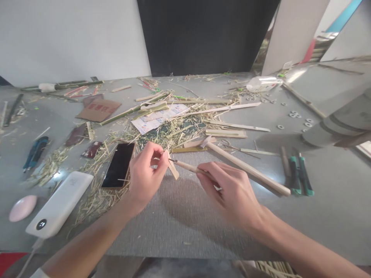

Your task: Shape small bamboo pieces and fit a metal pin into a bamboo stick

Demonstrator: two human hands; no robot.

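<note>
My left hand (147,172) is closed, its thumb and fingertips pinching a small flat strip of pale bamboo (173,170) that slants down to the right. My right hand (227,189) wraps round the wooden handle of a thin carving tool (187,166). The tool's dark metal tip points left and meets or nearly meets the strip beside my left fingertips; exact contact cannot be made out. Behind my right hand lies a hammer (246,166) with a long wooden handle. A black-screened phone (118,166) rests just left of my left hand.
Bamboo shavings (162,135) and split bamboo pieces (226,133) cover the middle. At left lie a white power bank (60,204), a pink oval object (23,208) and a blue-black tool (36,152). Green-handled tools (301,175), small rings (295,114) and a plastic bottle (263,84) lie right.
</note>
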